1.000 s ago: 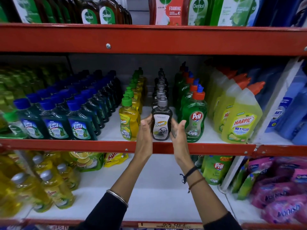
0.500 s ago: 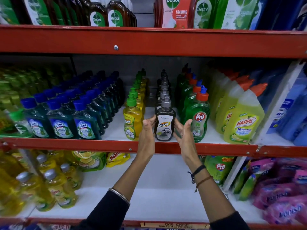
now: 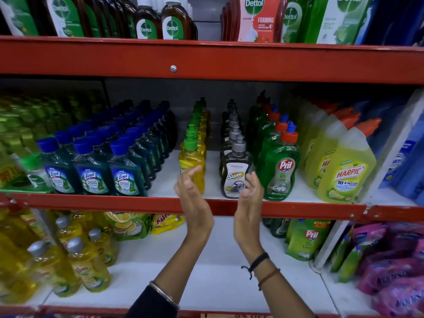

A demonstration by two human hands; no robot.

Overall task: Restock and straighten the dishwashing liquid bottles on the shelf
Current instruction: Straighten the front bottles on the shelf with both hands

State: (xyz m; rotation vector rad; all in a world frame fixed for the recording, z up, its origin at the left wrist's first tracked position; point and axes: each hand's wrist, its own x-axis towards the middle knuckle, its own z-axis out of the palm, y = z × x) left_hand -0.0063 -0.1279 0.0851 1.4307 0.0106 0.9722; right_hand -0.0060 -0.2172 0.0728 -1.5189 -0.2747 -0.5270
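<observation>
A dark Super dish-liquid bottle with a grey pump stands upright at the front of its row on the middle shelf. To its left is a row of yellow pump bottles, to its right a row of green Pril bottles. My left hand is raised in front of the front yellow bottle, fingers apart, holding nothing. My right hand hovers just right of the dark bottle, open and not gripping it. Both hands are in front of the shelf edge.
Blue-capped Lizol bottles fill the left of the middle shelf, yellow Harpic bottles the right. Dettol bottles stand above. The lower shelf holds yellow bottles, Pril pouches and pink packs.
Both hands have let go of the dark Super bottle and drawn back toward me and slightly down. The bottle stays standing at the front of its row.
</observation>
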